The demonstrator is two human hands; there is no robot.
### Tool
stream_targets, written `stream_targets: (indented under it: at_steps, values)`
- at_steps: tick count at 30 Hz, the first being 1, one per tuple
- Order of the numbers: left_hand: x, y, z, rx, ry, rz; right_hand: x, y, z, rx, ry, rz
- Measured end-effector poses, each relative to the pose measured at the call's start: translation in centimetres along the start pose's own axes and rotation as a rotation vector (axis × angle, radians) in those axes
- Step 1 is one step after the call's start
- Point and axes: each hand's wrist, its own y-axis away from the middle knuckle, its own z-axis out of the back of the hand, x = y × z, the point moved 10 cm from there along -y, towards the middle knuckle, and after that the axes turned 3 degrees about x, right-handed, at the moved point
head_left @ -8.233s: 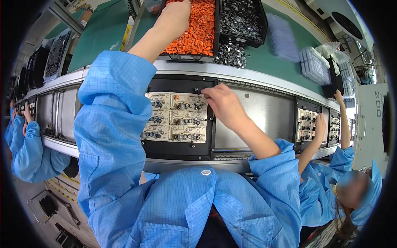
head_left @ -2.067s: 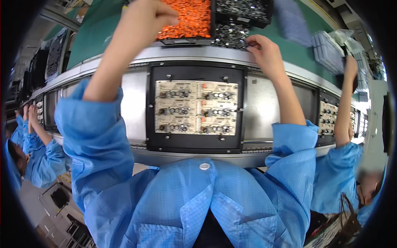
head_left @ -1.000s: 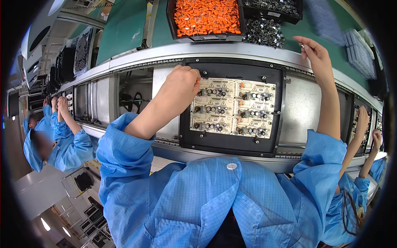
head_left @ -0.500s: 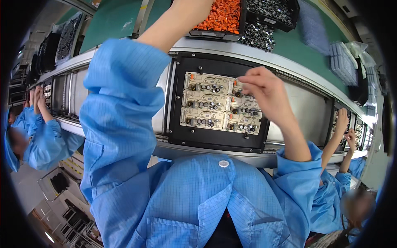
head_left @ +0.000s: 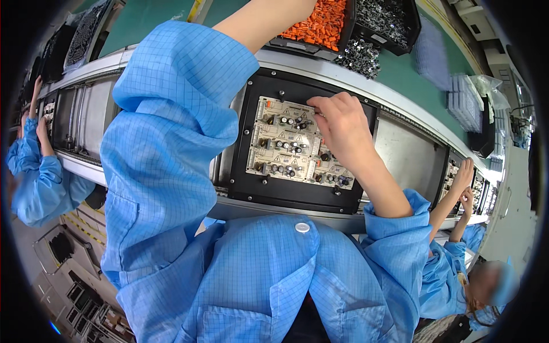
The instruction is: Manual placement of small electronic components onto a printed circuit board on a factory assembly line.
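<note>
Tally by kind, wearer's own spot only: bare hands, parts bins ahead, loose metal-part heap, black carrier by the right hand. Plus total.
Hands: 2, left hand and right hand
Bins: 2, orange-component bin and metal-part bin
Metal-part heap: 1
Black carrier: 1
Total: 6

Arm position: left arm (head_left: 246, 26) extended, right arm (head_left: 382, 183) flexed.
Left hand (head_left: 291, 7) lies forward, partly cut off by the upper edge; right hand (head_left: 343, 123) is palm down, fingers (head_left: 330, 103) bent.
</note>
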Motion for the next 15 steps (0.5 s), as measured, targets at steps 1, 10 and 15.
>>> stream_targets:
  at_steps: [1,10,15]
  values:
    - [0.0,-0.1,-0.1,0.008,-0.020,-0.001,0.1,-0.1,-0.1,0.000,0.010,-0.002]
    - [1.9,0.2,0.7,-0.025,0.011,0.118,-3.5,0.0,1.8,-0.109,0.043,-0.152]
    - [1.2,-0.1,4.0,-0.164,0.235,0.063,-17.5,0.4,5.3,-0.263,0.074,-0.462]
